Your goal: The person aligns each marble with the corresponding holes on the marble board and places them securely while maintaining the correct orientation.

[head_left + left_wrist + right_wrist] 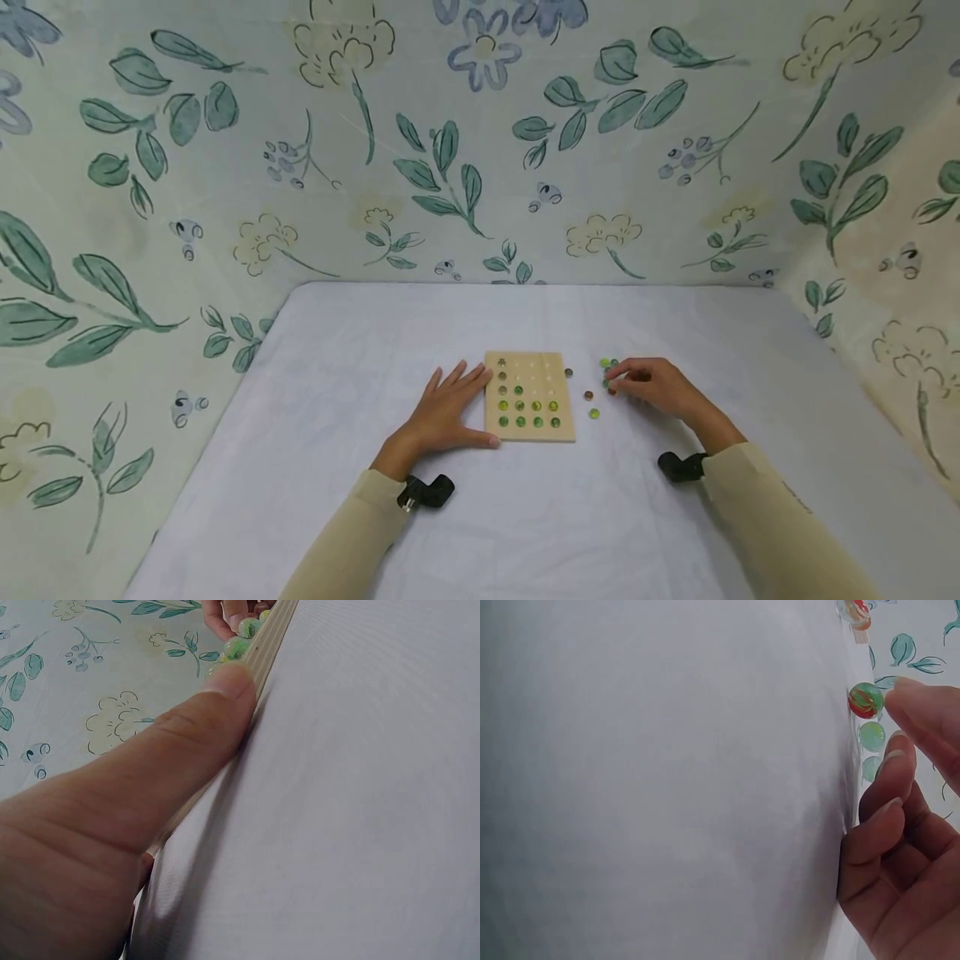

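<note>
A square wooden board (531, 433) with rows of small dimples lies on the white cloth. Green and yellow-green marbles fill its two nearest rows, and more marbles run up its left column. With fingers spread, my left hand (444, 414) rests against the board's left side, its thumb (187, 731) along the near edge. My right hand (660, 387) is at a loose cluster of marbles (605, 363) right of the board. Its thumb and forefinger stand apart close to a red-and-green marble (866, 700), and no marble shows between them. Its other fingers are bent, beside green marbles (871, 736).
Between board and cluster lie a dark marble (568, 372), a reddish marble (588, 396) and a yellow-green marble (594, 413). White cloth (375, 333) covers the table. A flower-patterned fabric (480, 167) stands behind and along both sides. Each wrist wears a small black camera (431, 492).
</note>
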Motion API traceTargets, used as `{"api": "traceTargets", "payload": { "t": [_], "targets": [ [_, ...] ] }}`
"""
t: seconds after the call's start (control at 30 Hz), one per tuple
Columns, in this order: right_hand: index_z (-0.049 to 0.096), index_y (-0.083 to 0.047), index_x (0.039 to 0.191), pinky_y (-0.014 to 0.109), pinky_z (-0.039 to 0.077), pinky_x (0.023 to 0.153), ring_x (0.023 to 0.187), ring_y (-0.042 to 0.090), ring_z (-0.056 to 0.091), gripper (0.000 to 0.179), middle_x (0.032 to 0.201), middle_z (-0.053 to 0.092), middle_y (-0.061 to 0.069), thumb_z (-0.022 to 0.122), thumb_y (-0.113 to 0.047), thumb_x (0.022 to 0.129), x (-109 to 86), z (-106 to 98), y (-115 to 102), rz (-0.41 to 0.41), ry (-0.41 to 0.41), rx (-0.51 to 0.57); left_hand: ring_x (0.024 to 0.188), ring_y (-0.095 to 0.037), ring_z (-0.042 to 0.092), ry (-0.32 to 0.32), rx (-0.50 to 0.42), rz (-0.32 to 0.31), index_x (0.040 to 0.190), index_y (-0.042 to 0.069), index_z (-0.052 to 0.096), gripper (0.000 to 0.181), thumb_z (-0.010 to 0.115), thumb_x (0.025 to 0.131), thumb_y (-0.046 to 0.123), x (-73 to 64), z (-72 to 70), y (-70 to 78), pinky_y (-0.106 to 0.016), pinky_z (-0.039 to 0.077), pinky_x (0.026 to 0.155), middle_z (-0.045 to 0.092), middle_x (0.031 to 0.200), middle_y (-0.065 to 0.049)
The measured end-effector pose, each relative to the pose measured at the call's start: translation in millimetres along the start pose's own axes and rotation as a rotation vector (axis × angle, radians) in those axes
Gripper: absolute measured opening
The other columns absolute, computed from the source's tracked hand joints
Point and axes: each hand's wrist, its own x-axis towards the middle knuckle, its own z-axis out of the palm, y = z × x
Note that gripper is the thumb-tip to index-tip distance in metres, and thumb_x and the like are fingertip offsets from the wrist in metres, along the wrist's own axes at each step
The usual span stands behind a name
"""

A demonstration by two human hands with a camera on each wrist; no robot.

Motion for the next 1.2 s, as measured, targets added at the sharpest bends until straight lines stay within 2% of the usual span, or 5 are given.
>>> {"api": "traceTargets", "payload": {
  "t": [0.27, 0.7, 1.2],
  "targets": [
    [0.074, -0.013, 0.104, 0.026, 0.045, 0.06, 0.074, 0.021, 0.051, 0.015, 0.085, 0.065, 0.002, 0.068, -0.015, 0.09, 2.0, 3, -2, 0.008, 0.01, -0.037, 0.148, -0.022, 0.005, -0.001, -0.008, -0.002, 0.155, 0.022, 0.023, 0.113, 0.066, 0.067, 0.078, -0.8, -0.8, 0.1, -0.051, -0.004, 0.117, 0.019, 0.16, 0.004],
    [0.072, -0.013, 0.107, 0.03, 0.044, 0.061, 0.073, 0.021, 0.05, 0.019, 0.081, 0.062, 0.003, 0.07, -0.019, 0.089, 7.7, 4, -7, 0.047, -0.009, -0.078, 0.148, -0.023, 0.005, 0.004, 0.003, 0.004, 0.155, 0.022, 0.023, 0.112, 0.064, 0.067, 0.079, -1.9, 0.1, 0.0, -0.051, -0.004, 0.117, 0.019, 0.16, 0.004],
    [0.073, -0.011, 0.103, 0.029, 0.04, 0.059, 0.07, 0.02, 0.048, 0.017, 0.077, 0.06, 0.004, 0.071, -0.017, 0.087, 8.7, 3, -17, 0.086, -0.006, -0.072, 0.148, -0.022, 0.004, -0.001, 0.013, 0.001, 0.155, 0.023, 0.021, 0.113, 0.063, 0.067, 0.08, -1.8, -0.1, 0.8, -0.051, -0.004, 0.117, 0.019, 0.16, 0.003]
  ]
}}
